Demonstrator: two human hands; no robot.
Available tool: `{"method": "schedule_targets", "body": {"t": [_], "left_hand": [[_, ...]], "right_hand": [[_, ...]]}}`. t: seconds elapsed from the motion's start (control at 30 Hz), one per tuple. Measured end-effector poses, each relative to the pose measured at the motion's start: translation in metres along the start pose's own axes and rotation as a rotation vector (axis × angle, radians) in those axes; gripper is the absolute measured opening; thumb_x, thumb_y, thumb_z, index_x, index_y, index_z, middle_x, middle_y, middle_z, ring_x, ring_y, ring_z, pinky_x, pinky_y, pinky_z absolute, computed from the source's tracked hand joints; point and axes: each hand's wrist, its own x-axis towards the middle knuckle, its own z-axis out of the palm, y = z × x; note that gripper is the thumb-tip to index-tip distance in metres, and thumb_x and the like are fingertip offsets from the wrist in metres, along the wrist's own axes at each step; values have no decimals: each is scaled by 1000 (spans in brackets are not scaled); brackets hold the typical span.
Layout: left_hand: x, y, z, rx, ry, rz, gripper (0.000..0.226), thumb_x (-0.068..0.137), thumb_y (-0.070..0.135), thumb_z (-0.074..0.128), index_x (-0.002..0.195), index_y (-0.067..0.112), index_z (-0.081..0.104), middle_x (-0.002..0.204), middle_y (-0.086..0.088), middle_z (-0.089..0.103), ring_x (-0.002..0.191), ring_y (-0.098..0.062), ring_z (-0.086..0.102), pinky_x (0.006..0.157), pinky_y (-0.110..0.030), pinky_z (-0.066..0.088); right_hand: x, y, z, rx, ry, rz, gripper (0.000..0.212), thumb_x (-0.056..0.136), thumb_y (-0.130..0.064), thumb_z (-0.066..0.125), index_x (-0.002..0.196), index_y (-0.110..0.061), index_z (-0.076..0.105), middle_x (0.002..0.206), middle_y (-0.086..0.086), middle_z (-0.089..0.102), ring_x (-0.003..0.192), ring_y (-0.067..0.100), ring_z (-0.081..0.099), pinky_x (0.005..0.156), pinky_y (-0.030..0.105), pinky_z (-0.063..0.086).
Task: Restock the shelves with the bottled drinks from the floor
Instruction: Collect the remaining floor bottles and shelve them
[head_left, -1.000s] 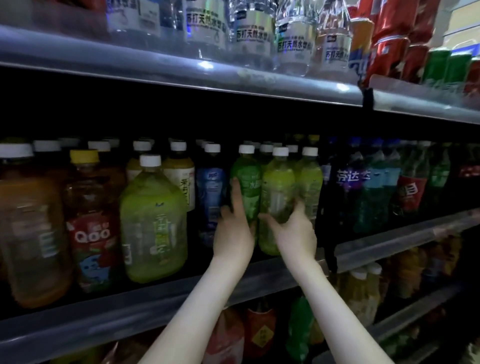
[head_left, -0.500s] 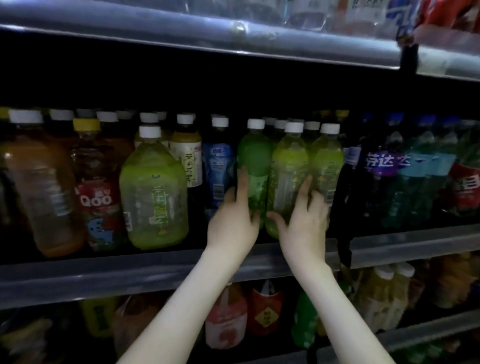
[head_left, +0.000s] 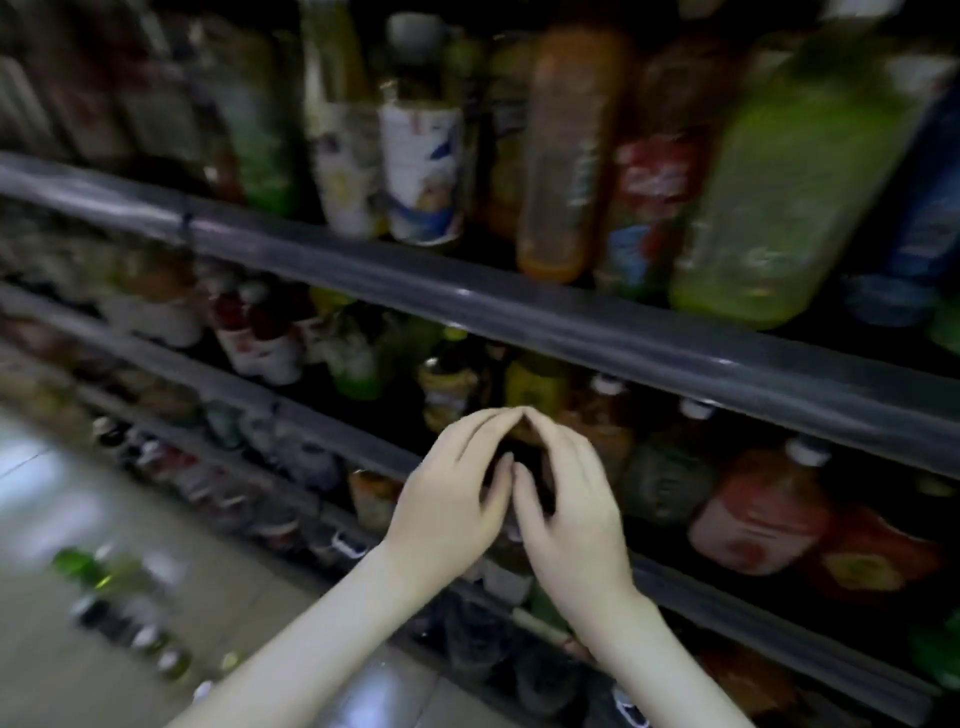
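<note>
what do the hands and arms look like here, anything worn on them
Two bare hands and bare arms, with nothing worn as far as the blurred frame shows. The left hand and right hand have no gloves, and no ring shows on the fingers. The left forearm and right forearm are slim and uncovered down to the frame edge: no sleeve, watch or bracelet in view.

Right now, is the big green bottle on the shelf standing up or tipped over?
Standing up: the big green bottle rests base-down on the shelf, parallel to the orange bottle.
</note>
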Motion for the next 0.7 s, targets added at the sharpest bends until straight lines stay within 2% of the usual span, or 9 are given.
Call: {"method": "schedule_targets", "body": {"t": [0.07,0.17,0.23,0.3,0.43,0.53,0.7], "left_hand": [[-34,-44,-28,7,-55,-206,44,95,27,46,137,14,49,133,2,54,121,-8,50,100,-18,41],[-88,-111,-70,36,-99,-492,47,95,23,52,141,22,42,135,9,48,120,-9,51,97,-24,44],[-128,-153,-101,85,-133,-644,49,96,24,51,143,23,38,135,12,44,121,-11,51,97,-21,41],[-172,-193,-132,142,-177,-782,50,97,24,49,144,22,36,141,6,43,128,-13,45,101,-22,35],[-245,-261,-189,204,-242,-1063,53,95,21,50,146,17,32,143,-5,42,129,-23,44,103,-31,37],[-280,-301,-222,223,-292,-1225,56,93,16,50,146,16,33,144,-7,41,129,-26,43,102,-33,37],[-322,-368,-255,276,-279,-1375,50,94,13,48,143,15,38,141,-10,42,127,-30,43,98,-33,37]], "right_hand": [[0,-19,51,54,-188,21,42,98,-26,47,138,-14,48,130,-10,49,124,3,44,107,13,32],[-1,-43,131,68,-469,6,43,98,-22,52,140,-18,44,134,-7,49,127,8,44,107,25,38],[-1,-60,188,32,-619,-11,46,98,-23,51,142,-18,41,138,-4,46,130,11,42,107,22,34],[-2,-78,244,10,-737,-25,48,98,-23,51,144,-18,39,138,-3,46,131,12,41,102,15,29],[-6,-111,345,-14,-949,-33,47,99,-22,49,144,-16,37,140,0,45,130,15,42,103,22,32],[-12,-125,411,-41,-1068,-50,48,99,-18,48,145,-12,35,142,5,44,133,20,39,107,26,30],[-22,-136,522,-103,-1308,-135,49,98,-14,45,146,-10,33,142,8,43,132,22,38,104,27,30]]}}
